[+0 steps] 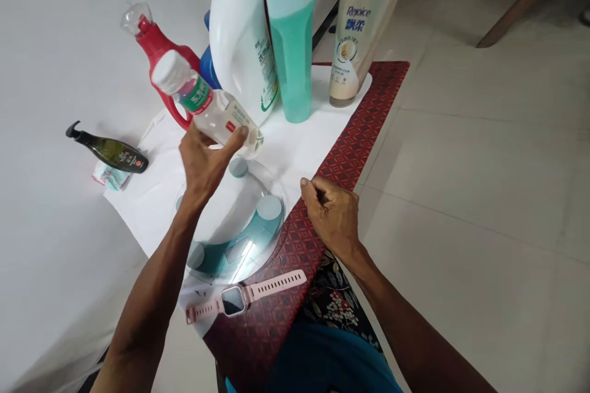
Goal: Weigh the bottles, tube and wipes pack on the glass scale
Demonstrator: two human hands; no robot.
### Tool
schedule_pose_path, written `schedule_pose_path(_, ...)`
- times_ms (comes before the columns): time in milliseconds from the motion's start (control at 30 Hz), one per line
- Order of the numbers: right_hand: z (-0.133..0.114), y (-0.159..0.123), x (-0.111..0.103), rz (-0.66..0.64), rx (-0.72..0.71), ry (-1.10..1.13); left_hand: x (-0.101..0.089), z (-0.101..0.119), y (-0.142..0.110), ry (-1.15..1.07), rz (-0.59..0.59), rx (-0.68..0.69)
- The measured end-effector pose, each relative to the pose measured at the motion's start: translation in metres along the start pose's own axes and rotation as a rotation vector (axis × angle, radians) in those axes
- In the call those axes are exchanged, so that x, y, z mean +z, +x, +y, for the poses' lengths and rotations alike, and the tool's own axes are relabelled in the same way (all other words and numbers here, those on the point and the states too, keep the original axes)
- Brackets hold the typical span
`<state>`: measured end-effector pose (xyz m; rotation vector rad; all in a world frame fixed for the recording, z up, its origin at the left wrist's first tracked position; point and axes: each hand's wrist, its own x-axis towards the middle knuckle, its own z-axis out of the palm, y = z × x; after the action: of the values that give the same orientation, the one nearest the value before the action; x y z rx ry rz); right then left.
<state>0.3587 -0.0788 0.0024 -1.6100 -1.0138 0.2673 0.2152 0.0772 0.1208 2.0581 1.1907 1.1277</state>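
My left hand [205, 163] grips a small clear bottle [203, 101] with a white cap and a green-and-red label. It holds the bottle tilted in the air, cap towards the upper left. Just below it lies a round glass scale [258, 230] with teal pads. My right hand [332, 214] rests as a loose fist on the red patterned mat [369, 116], to the right of the scale, and I can see nothing in it.
Behind the scale stand a red bottle [159, 49], a large white jug [239, 37], a teal bottle [291, 31] and a beige Rejoice bottle [359, 18]. A dark green bottle [110, 150] lies at left. A pink smartwatch [239, 299] lies near me.
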Motion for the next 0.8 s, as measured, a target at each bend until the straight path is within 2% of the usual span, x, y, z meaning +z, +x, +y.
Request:
schedule_pose_path(100,0.002,-0.001,0.001,-0.003,0.0,-0.021,-0.046,0.005,-0.03,0.082,0.025,-0.063)
schedule_pose_path(167,0.003,-0.003,0.001,-0.01,0.0,-0.039,-0.068,0.002,-0.051,0.145,0.034,-0.115)
schedule_pose_path(300,0.006,-0.005,0.003,-0.025,0.002,-0.081,-0.093,-0.014,-0.085,0.132,0.065,-0.185)
schedule_pose_path(400,0.008,-0.006,0.005,-0.022,0.006,-0.112,-0.098,-0.028,-0.098,0.126,0.049,-0.2)
schedule_pose_path(533,0.008,-0.007,0.006,-0.02,0.007,-0.149,-0.094,-0.041,-0.106,0.194,0.041,-0.149)
schedule_pose_path(700,0.008,-0.009,0.007,-0.017,0.018,-0.171,-0.086,-0.047,-0.109,0.218,0.005,-0.141)
schedule_pose_path(800,0.009,-0.009,0.007,-0.026,0.013,-0.17,-0.091,-0.049,-0.108,0.148,-0.034,-0.146)
